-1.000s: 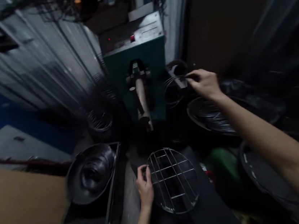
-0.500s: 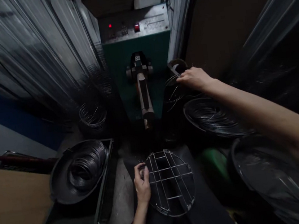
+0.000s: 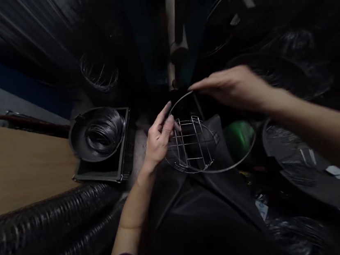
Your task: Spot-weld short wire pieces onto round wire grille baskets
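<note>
dark lap at 6 o'clock, left hand pinching wire hoop, right hand straight-fingered near hoop's 12, grip unclear.

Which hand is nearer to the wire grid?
Left. The left hand is right by the grid's upper left edge, though whether it touches is unclear; the right hand is farther off, above and to the right in the picture.

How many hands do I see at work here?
2. The left hand is at the wire hoop, by the grid's left edge; the right hand has its fingertips at the hoop's upper part. Dark areas might hide others.
</note>
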`<act>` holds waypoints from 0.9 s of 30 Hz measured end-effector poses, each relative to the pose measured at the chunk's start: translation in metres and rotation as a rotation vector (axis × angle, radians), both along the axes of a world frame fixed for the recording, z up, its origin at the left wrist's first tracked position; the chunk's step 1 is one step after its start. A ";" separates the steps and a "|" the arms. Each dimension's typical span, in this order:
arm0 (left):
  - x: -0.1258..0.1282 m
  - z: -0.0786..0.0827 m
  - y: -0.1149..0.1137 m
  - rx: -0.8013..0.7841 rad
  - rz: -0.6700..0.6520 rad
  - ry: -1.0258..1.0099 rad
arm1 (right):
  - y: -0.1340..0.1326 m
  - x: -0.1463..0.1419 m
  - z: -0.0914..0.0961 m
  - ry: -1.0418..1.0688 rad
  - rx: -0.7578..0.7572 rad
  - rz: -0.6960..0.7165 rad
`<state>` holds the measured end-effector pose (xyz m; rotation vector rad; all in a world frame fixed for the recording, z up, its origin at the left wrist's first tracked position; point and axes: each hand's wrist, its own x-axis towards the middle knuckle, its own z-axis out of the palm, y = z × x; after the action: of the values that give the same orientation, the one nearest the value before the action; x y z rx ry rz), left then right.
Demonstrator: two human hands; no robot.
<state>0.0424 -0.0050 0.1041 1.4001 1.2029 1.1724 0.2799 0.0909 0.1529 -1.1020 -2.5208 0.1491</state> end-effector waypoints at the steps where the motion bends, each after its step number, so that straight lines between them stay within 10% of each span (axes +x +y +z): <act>1: -0.002 -0.009 -0.002 -0.032 0.046 0.039 | -0.001 -0.012 -0.018 0.004 -0.139 0.022; 8: -0.008 -0.061 0.006 -0.236 0.173 0.676 | -0.003 -0.043 -0.097 -0.264 -0.382 -0.220; 18: -0.006 -0.053 0.015 -0.245 0.132 0.833 | -0.077 0.013 -0.129 0.126 -0.334 -0.527; 27: 0.001 -0.066 0.014 -0.102 0.110 0.871 | -0.090 0.011 -0.134 0.192 -0.378 -0.611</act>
<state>0.0435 0.0086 0.0379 1.8498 1.9136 0.5299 0.2913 0.0006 0.0185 -1.8497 -1.9263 0.5424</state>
